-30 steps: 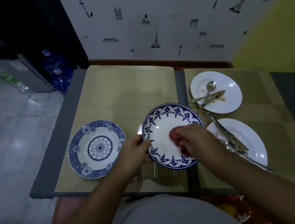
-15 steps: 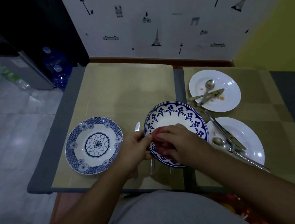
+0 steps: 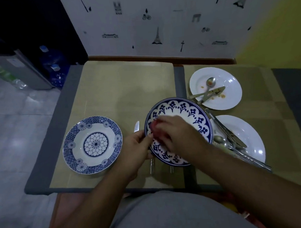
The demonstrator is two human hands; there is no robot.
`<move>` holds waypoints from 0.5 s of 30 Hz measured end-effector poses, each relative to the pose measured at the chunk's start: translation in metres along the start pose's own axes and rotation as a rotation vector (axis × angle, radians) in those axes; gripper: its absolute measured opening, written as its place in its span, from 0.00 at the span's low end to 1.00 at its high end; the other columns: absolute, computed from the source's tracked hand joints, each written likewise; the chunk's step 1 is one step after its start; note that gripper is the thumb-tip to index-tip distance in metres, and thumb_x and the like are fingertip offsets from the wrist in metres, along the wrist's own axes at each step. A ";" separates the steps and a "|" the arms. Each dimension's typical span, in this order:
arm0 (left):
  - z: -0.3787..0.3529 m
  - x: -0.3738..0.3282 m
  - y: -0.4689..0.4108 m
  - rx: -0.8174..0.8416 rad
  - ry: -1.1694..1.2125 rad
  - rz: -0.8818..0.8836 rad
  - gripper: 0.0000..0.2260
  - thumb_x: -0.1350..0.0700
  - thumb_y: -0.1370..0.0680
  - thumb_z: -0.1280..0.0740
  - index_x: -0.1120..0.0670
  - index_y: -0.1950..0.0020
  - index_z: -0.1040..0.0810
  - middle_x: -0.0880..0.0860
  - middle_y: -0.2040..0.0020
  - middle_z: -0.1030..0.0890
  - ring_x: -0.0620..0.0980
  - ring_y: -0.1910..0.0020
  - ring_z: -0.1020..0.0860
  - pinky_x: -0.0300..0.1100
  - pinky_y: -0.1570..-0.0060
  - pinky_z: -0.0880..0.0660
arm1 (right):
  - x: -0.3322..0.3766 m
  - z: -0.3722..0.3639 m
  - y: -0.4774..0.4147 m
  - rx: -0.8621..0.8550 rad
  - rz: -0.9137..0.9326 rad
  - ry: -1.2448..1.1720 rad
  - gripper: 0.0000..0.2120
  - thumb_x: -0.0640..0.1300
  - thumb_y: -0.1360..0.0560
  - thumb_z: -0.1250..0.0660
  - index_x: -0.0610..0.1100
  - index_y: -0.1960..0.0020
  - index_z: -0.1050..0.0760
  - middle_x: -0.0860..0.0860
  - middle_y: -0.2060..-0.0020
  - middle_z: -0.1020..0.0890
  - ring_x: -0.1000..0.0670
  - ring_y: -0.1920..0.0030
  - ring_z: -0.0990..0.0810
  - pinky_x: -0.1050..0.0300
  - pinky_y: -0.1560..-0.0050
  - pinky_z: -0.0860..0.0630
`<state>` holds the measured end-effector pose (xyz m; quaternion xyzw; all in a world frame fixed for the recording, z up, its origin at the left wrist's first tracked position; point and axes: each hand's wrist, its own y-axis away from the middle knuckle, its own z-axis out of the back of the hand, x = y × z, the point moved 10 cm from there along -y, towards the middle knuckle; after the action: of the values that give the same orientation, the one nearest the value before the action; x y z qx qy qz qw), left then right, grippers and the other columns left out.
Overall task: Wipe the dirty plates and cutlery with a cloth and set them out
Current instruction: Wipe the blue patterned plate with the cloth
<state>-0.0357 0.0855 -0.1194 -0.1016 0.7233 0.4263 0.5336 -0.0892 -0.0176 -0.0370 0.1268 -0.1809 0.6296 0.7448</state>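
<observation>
The blue-bordered plate (image 3: 180, 110) lay before me near the table's front edge, over a knife (image 3: 136, 126), with the flower-centred plate (image 3: 94, 144) to my left. I judged it glazed ceramic: stiff, fairly heavy, slick and breakable, so best taken at the rim. My left hand (image 3: 135, 149) pinched its left rim, thumb on top; the fingers underneath were hidden. My right hand (image 3: 178, 133) was bunched round a small reddish cloth (image 3: 154, 126), soft and light, pressing it onto the plate's left inner border.

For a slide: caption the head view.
Left hand grips blue-patterned plate; right hand wipes it with red cloth.
</observation>
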 end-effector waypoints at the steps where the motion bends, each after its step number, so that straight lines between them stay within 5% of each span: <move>1: 0.000 0.000 0.001 -0.005 -0.002 0.001 0.09 0.58 0.16 0.37 0.51 0.45 0.17 0.52 0.52 0.12 0.52 0.52 0.13 0.53 0.54 0.15 | -0.012 0.007 -0.011 -0.037 -0.058 0.018 0.16 0.47 0.24 0.31 0.45 0.37 0.23 0.50 0.36 0.23 0.49 0.40 0.27 0.52 0.38 0.26; 6: 0.010 0.000 -0.001 -0.104 0.021 0.007 0.09 0.59 0.17 0.37 0.52 0.45 0.17 0.53 0.52 0.12 0.55 0.52 0.13 0.59 0.52 0.16 | -0.071 0.029 -0.009 -0.040 -0.318 0.159 0.17 0.44 0.24 0.31 0.48 0.36 0.26 0.48 0.42 0.21 0.47 0.41 0.26 0.52 0.39 0.27; 9: 0.012 -0.002 -0.005 -0.119 0.024 0.003 0.08 0.59 0.17 0.36 0.53 0.44 0.17 0.53 0.52 0.12 0.54 0.52 0.13 0.57 0.54 0.15 | -0.073 0.017 0.025 -0.016 -0.393 0.124 0.15 0.44 0.24 0.32 0.51 0.38 0.26 0.50 0.43 0.21 0.51 0.47 0.25 0.60 0.47 0.27; 12: 0.007 -0.002 -0.007 -0.088 0.002 0.007 0.08 0.58 0.17 0.36 0.53 0.44 0.17 0.53 0.53 0.12 0.52 0.54 0.13 0.55 0.54 0.15 | -0.033 -0.008 0.045 0.045 -0.245 -0.058 0.15 0.44 0.24 0.32 0.57 0.41 0.28 0.55 0.45 0.22 0.56 0.51 0.27 0.68 0.54 0.32; 15: 0.001 -0.004 -0.007 -0.039 -0.029 -0.014 0.09 0.58 0.17 0.36 0.52 0.47 0.16 0.53 0.53 0.12 0.52 0.53 0.13 0.50 0.56 0.15 | -0.001 -0.027 0.023 0.105 -0.035 -0.084 0.19 0.45 0.24 0.32 0.52 0.35 0.28 0.54 0.39 0.22 0.51 0.42 0.25 0.57 0.42 0.27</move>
<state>-0.0292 0.0804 -0.1198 -0.1110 0.7063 0.4379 0.5450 -0.1093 -0.0032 -0.0623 0.1952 -0.1765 0.6192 0.7398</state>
